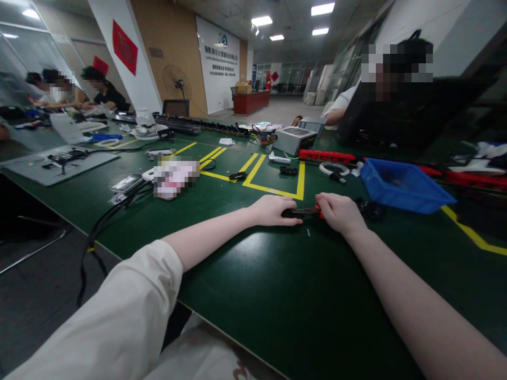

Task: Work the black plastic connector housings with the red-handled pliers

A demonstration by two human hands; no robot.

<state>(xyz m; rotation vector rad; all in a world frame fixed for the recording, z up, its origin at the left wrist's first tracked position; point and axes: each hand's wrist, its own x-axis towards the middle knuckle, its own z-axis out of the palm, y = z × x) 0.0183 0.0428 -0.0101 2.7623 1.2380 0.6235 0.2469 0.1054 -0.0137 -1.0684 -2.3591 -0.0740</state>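
1. Head view: the pliers (307,211) are held between the two hands, over the green worktop (261,285), with their metal nose pointing toward the left hand.
2. The right hand (337,212) has its fingers wrapped tightly around the red handles. These look coated, so likely less slippery than bare metal, and they are the sensible place to hold.
3. The left hand (273,210) has its fingers curled around a small black piece (289,213) at the nose of the pliers. The hand covers much of this piece; I cannot tell its full shape, or whether the jaws bite on it.
4. The pliers should feel stiff, fairly dense for their size and hard to damage.
5. The black piece is probably light and perhaps of hard plastic, so it could twist away or crack under a strong squeeze; pinch it by its edges, fingertips clear of the metal nose.
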